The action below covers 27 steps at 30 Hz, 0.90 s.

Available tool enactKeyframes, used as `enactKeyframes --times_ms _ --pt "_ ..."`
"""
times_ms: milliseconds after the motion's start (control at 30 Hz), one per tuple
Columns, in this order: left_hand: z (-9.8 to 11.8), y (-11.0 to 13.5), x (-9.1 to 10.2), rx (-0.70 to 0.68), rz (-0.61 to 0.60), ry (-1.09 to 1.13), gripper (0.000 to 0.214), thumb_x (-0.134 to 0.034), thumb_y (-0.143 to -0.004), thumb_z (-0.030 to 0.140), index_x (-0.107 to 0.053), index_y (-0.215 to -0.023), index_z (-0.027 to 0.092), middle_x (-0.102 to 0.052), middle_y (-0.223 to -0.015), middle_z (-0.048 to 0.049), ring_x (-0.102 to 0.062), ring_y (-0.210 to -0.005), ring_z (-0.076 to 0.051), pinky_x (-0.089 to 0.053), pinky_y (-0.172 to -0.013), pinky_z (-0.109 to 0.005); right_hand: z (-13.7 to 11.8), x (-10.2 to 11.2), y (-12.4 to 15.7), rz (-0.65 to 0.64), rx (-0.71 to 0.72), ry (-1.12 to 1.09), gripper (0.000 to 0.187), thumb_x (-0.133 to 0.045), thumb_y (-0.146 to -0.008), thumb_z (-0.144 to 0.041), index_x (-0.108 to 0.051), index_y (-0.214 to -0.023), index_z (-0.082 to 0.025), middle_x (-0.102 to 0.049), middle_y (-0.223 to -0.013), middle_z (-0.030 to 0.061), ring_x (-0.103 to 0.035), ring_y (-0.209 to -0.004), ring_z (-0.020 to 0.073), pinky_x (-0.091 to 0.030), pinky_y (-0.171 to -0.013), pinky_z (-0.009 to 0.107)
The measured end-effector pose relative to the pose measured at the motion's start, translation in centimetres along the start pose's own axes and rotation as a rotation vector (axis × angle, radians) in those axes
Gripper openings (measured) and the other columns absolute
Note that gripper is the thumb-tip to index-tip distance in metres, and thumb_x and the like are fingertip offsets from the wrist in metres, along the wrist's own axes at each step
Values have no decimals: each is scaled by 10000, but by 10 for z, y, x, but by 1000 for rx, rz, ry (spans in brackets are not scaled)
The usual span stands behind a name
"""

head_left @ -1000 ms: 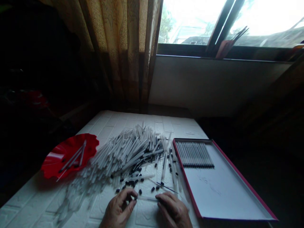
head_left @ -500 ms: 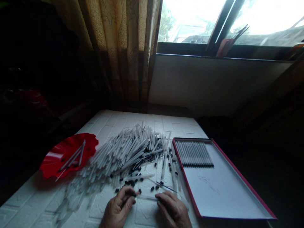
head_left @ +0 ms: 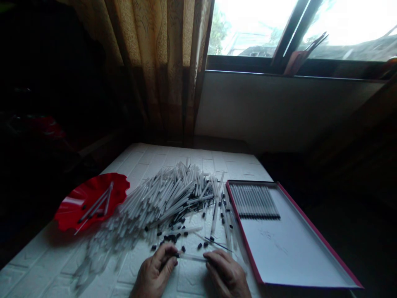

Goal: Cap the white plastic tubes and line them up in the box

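My left hand and my right hand rest at the near edge of a white brick-patterned table. Between them lies a thin clear pen tube. My left thumb and forefinger pinch a small black cap at its left end; my right fingers grip its right end. Just beyond the hands lie loose black caps and a big heap of clear pen tubes.
A red wavy-edged dish with a few pens sits at the left. At the right lies a shallow red-rimmed white box, a row of finished pens at its far end. Curtain and window stand behind.
My left fingers have closed tighter on the tube's left end. The right hand and the rest have hardly moved.
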<state>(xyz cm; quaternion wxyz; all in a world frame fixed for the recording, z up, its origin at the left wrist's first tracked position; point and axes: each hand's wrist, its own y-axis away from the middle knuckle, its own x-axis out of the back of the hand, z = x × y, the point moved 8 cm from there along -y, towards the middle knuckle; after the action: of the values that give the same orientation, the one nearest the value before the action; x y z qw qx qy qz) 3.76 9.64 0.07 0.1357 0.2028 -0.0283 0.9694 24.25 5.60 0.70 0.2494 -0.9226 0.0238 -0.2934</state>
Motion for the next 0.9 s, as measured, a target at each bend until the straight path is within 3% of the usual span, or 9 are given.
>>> enactKeyframes --times_ms 433,733,900 --pt "5 0 0 0 -10 -80 117 -537 -878 301 -615 -953 256 -750 -773 25 -717 -733 -147 -503 -650 -147 -1 -1 1 5 0 9 233 -452 -963 -306 -656 -1063 -255 -692 -854 62 -691 -743 176 -555 -653 232" --pt "8 -2 3 -60 25 -122 102 -558 -860 284 -644 -903 248 -723 -704 37 -697 -650 -135 -489 -594 -130 -7 -4 -2 -74 69 248 257 -408 -985 -321 -649 -1051 -263 -685 -793 46 -675 -674 165 -526 -600 221" --pt "4 3 10 -36 44 -96 113 -567 -855 298 -653 -901 241 -726 -710 30 -696 -653 -140 -494 -600 -134 -26 -4 -13 -97 177 324 240 -399 -984 -350 -567 -1111 -233 -691 -759 39 -680 -617 172 -517 -542 224"
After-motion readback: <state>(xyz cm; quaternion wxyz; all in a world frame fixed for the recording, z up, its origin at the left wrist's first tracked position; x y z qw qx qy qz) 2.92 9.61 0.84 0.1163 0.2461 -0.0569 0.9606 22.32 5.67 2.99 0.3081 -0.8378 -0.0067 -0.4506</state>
